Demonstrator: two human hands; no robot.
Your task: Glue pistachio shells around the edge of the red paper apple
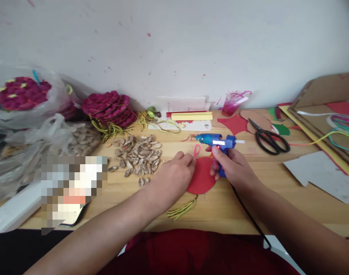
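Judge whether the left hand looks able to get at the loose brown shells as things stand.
Probably yes: the left hand is close beside the loose brown shells, with nothing visible standing between them. Its fingers are at the red disc, so it would likely need to leave that first.

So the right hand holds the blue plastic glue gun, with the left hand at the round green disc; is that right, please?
In the head view, the round disc is red, not green; the right hand holds the blue plastic glue gun, with the left hand at the disc.
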